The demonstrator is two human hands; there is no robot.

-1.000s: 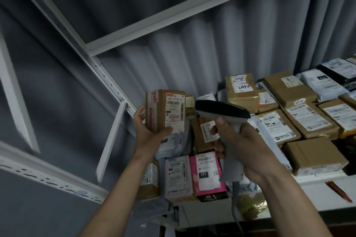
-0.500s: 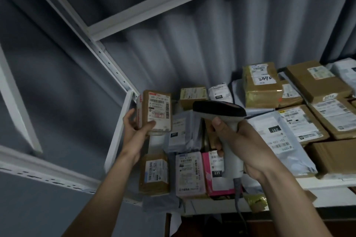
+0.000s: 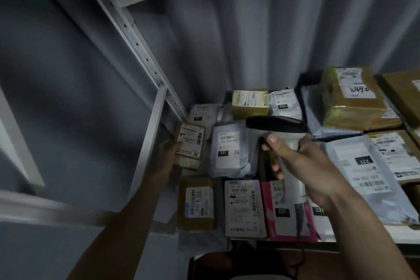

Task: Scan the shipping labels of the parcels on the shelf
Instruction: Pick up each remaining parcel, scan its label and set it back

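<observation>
We stand at a white metal shelf (image 3: 363, 242) backed by a corrugated grey wall (image 3: 250, 41), its deck crowded with parcels lying label-up, which suits scanning from above.

Our right hand (image 3: 311, 166) wraps its grip round the handle of the barcode scanner (image 3: 276, 124), thumb laid along the front and fingers curled behind, so the dark head points out over the parcels; its cable (image 3: 300, 229) hangs below the wrist. Our left hand (image 3: 169, 154) pinches a small brown box (image 3: 189, 144) by its near edge at the shelf's left corner, beside the upright post (image 3: 150, 143). The box is tilted with its label towards us; we judge it is either being presented to the scanner or set down.

Just right of it lies a grey mailer bag (image 3: 227, 148) marked 231. Nearer us sit a brown carton (image 3: 196, 203), a pale labelled box (image 3: 245, 208) and a pink parcel (image 3: 284, 211), all apparently waiting their turn.
</observation>
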